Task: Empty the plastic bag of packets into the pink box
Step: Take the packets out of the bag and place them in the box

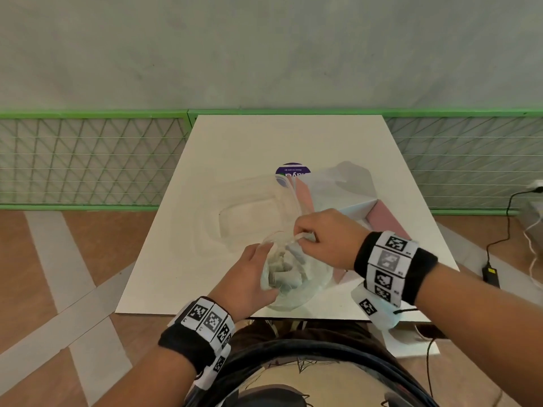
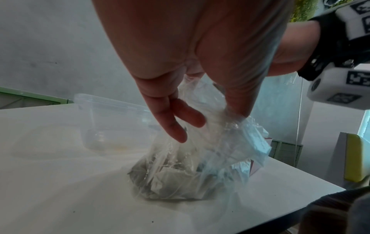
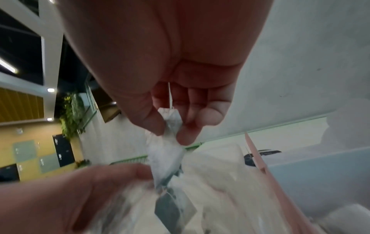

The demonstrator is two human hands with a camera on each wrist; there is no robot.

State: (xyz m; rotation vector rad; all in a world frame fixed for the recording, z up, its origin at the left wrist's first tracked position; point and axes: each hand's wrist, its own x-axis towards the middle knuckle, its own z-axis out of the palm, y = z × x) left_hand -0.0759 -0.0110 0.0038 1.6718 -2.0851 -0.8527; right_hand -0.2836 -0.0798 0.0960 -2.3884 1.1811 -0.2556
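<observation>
Bag still full at the near edge of the surface; mouth being worked open, nothing yet in the box.

Nearest: plastic bag (image 1: 289, 277) stands on the white surface (image 1: 235, 160), bottom down, packets (image 2: 172, 178) heaped inside. Long axis roughly upright, mouth pointing up and slightly away. Left hand (image 1: 246, 277) grip closed around the bag's left side, steadying it. Right hand (image 1: 326, 236) grip pinches the gathered plastic at the mouth between thumb and fingertips (image 3: 186, 134). Just beyond and right: pink box (image 1: 388, 218), flaps up, touching or just beside the bag; cannot tell which. Clear tub (image 2: 112, 120) left of it. Judgement: early stage; opening, lifting and tipping all remain.
</observation>
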